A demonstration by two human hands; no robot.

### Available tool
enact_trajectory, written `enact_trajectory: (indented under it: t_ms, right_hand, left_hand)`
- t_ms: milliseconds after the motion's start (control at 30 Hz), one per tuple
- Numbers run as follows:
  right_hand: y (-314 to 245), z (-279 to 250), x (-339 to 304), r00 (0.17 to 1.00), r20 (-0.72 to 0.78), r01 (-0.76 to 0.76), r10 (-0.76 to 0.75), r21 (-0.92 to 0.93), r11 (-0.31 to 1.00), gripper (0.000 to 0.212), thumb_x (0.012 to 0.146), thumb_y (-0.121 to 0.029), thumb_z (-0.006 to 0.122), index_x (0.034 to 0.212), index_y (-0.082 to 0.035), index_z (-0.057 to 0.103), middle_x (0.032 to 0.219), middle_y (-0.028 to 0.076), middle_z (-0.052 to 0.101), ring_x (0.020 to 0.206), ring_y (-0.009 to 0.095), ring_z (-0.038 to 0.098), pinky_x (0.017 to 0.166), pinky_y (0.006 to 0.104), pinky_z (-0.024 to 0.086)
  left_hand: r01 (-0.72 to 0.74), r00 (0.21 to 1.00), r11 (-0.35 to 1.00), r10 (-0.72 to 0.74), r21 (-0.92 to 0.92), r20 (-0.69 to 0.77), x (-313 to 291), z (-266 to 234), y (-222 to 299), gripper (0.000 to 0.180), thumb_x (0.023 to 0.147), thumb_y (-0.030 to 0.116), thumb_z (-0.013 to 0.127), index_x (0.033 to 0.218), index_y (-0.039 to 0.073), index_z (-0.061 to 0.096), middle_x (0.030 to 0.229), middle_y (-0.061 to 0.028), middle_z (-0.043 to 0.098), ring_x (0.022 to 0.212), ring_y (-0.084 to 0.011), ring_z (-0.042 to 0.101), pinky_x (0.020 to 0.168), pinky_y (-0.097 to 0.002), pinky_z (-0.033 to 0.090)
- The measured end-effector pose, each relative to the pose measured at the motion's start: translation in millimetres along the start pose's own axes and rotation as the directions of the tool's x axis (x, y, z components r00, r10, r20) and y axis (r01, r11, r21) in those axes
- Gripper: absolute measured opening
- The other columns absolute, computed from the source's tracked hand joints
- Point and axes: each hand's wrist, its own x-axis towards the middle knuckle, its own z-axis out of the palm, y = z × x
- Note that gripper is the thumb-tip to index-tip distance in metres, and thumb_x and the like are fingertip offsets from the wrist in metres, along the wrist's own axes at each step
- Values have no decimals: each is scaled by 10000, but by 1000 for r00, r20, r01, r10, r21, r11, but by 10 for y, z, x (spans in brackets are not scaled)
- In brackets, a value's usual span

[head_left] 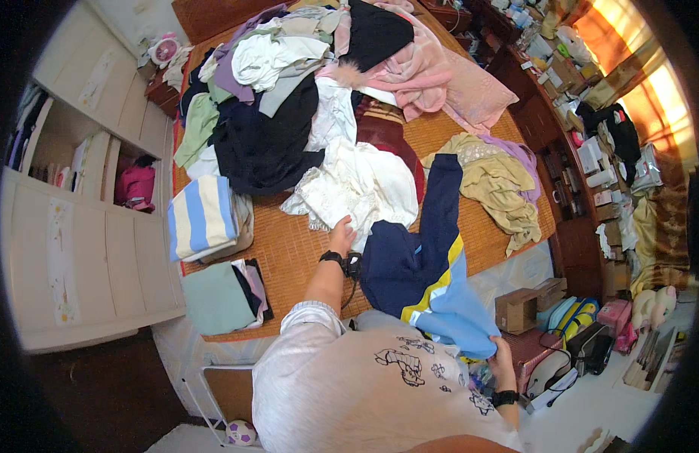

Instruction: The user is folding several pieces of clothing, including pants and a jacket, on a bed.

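A navy jacket [395, 260] with a yellow stripe and a light blue section is spread in front of me, one sleeve stretched toward the far side. My right hand [503, 364] is closed on the light blue end of it, off the bed's near edge at lower right. My left hand [341, 237] is at the near edge of a white lace-trimmed garment [364, 181], its fingers closed on the cloth and partly hidden by it. Left of that hand lie a folded blue-and-cream striped cloth [203, 219] and a folded pale green garment [219, 298].
A heap of loose clothes [270, 136] covers the far part of the mat-topped bed [289, 234]. Tan garments [500, 189] lie at right, beyond the jacket. White wardrobes [85, 257] stand at left. Boxes [516, 310] and bags crowd the lower right.
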Motion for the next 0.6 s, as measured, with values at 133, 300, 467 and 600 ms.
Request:
enact_trajectory:
  t_ms: [133, 300, 467, 600]
  right_hand:
    - [-78, 173, -104, 994, -90, -61, 68, 74, 995, 309, 730, -172, 575, 987, -5, 530, 900, 52, 576, 809, 165, 557, 710, 266, 451]
    - [-74, 108, -33, 988, -90, -120, 122, 26, 992, 271, 723, -185, 587, 943, -32, 546, 868, 37, 583, 786, 155, 562, 692, 257, 454]
    - [-131, 169, 10, 978, -127, -162, 165, 40, 986, 241, 723, -181, 589, 914, -41, 549, 859, 39, 585, 779, 154, 565, 696, 260, 461]
    - [-191, 184, 188, 996, -57, -69, 71, 42, 997, 189, 732, -180, 574, 871, -54, 553, 782, 19, 570, 680, 133, 536, 591, 249, 407]
  left_hand:
    - [72, 995, 984, -82, 163, 60, 319, -22, -2, 463, 762, 266, 614, 1145, 45, 479, 1220, -93, 405, 1127, -286, 359, 871, -347, 392]
    - [140, 981, 989, -144, 39, 127, 706, -187, -59, 333, 805, 145, 571, 1105, 16, 506, 1072, -90, 527, 934, -205, 501, 767, -278, 438]
    - [-67, 921, 971, 149, -231, 360, 515, 666, 713, 309, 827, 45, 522, 1127, -24, 497, 1051, -92, 549, 872, -152, 526, 781, -235, 436]
    - [-336, 676, 824, 549, -456, 493, 306, 1626, 2469, 343, 807, 5, 519, 1149, 1, 491, 1044, -76, 555, 915, -151, 522, 833, -252, 419]
